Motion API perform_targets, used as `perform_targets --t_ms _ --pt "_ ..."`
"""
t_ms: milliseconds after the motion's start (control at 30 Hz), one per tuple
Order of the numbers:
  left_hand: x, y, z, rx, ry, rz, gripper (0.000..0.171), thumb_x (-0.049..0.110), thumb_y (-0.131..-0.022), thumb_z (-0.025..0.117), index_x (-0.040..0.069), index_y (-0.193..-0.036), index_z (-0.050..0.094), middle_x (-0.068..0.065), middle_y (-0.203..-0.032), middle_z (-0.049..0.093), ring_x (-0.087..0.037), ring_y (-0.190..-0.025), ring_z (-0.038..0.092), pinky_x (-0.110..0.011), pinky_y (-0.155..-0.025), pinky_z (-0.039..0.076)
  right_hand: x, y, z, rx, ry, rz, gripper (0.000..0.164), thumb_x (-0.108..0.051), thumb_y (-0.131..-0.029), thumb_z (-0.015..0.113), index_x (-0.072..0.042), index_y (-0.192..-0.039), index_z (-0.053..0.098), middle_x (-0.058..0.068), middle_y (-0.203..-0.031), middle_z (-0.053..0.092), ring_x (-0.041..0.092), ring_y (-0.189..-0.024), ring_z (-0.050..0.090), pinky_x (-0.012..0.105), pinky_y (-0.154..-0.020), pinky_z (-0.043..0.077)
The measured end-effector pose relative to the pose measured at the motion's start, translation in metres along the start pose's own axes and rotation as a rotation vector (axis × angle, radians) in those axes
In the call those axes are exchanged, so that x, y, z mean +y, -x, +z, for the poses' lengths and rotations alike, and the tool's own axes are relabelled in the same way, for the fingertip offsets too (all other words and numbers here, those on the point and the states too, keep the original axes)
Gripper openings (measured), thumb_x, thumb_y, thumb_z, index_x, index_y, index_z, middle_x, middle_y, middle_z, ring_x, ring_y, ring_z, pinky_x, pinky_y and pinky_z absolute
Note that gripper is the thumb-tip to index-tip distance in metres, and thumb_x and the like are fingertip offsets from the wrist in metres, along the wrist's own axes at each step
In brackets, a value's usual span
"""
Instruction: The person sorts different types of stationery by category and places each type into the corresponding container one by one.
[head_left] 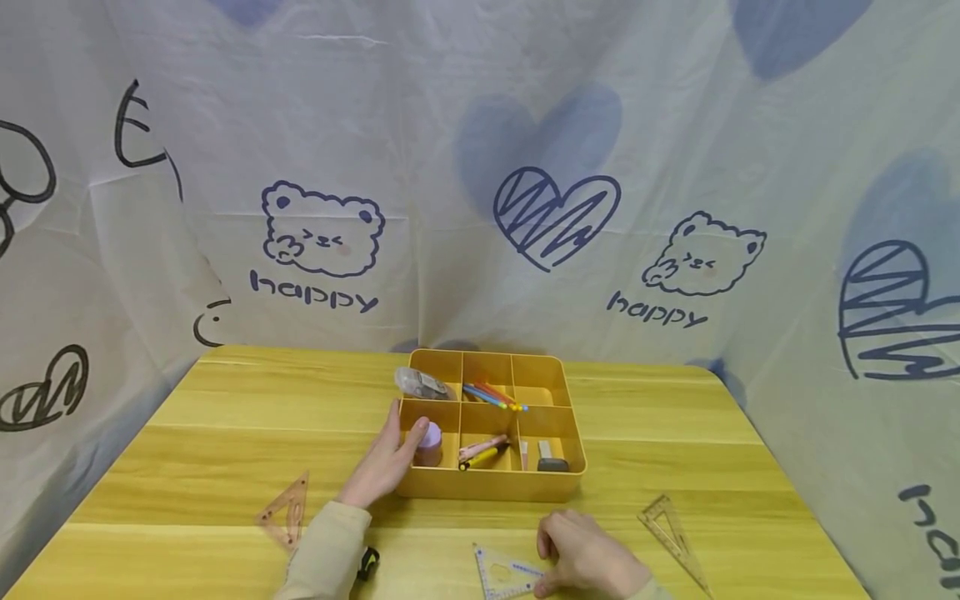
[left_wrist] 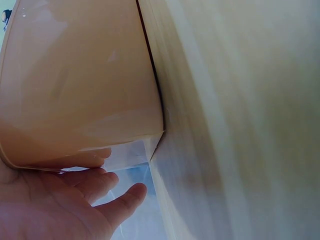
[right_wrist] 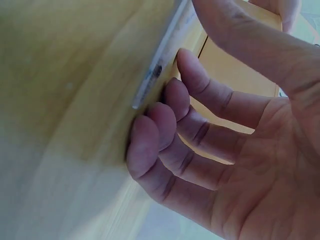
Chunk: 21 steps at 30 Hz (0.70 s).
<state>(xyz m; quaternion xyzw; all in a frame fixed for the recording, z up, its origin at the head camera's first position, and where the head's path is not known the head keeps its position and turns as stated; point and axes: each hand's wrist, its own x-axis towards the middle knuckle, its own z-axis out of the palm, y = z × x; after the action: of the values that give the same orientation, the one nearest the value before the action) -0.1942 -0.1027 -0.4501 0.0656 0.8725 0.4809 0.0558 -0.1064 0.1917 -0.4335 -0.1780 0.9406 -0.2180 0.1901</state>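
A yellow storage box (head_left: pixel 491 486) with several compartments sits mid-table. My left hand (head_left: pixel 382 465) holds its left wall, the thumb over the rim and the fingers along the outside; the left wrist view shows this hand (left_wrist: pixel 60 202) beside the box's smooth side (left_wrist: pixel 85 85). Nearer the front edge, my right hand (head_left: pixel 588 554) is at the right corner of a clear set square (head_left: pixel 498 573), thumb over that corner. In the right wrist view its fingers (right_wrist: pixel 172 120) are bent, fingertips close to the tabletop beside the set square's edge (right_wrist: pixel 152 75).
A lilac-capped jar (head_left: pixel 430 442), pens (head_left: pixel 487 395), a yellow pen-like item (head_left: pixel 486 457) and a grey block (head_left: pixel 552 465) are inside the box. An orange set square (head_left: pixel 294 510) lies left, another triangle (head_left: pixel 675 540) right. Near the left sleeve is a small black-and-yellow item (head_left: pixel 368 564).
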Motion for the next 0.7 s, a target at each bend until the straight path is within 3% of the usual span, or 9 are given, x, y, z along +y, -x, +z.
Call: perform_targets --t_ms 300,700 --pt "0.0004 0.0004 -0.0001 0.002 0.013 0.018 0.086 0.050 -0.108 0.036 -0.007 -0.159 -0.003 -0.031 -0.165 0.007 -0.049 -0.151 0.019 -0.061 -0.124 0.018 -0.0034 0.0028 0.0034 0.008 -0.084 0.058 0.030 -0.023 -0.067 0.090 -0.017 -0.072 0.062 -0.005 -0.076 0.054 0.016 -0.077 0.042 0.027 -0.069 0.036" --pt "0.0005 0.0008 0.0001 -0.001 0.030 0.012 0.088 0.050 -0.107 0.039 -0.007 -0.158 -0.003 -0.031 -0.165 0.007 -0.048 -0.152 0.018 -0.061 -0.124 0.019 -0.0055 0.0012 0.0041 0.032 -0.077 0.059 0.030 -0.022 -0.068 0.090 -0.015 -0.070 0.061 -0.004 -0.075 0.053 0.015 -0.075 0.042 0.026 -0.068 0.037"
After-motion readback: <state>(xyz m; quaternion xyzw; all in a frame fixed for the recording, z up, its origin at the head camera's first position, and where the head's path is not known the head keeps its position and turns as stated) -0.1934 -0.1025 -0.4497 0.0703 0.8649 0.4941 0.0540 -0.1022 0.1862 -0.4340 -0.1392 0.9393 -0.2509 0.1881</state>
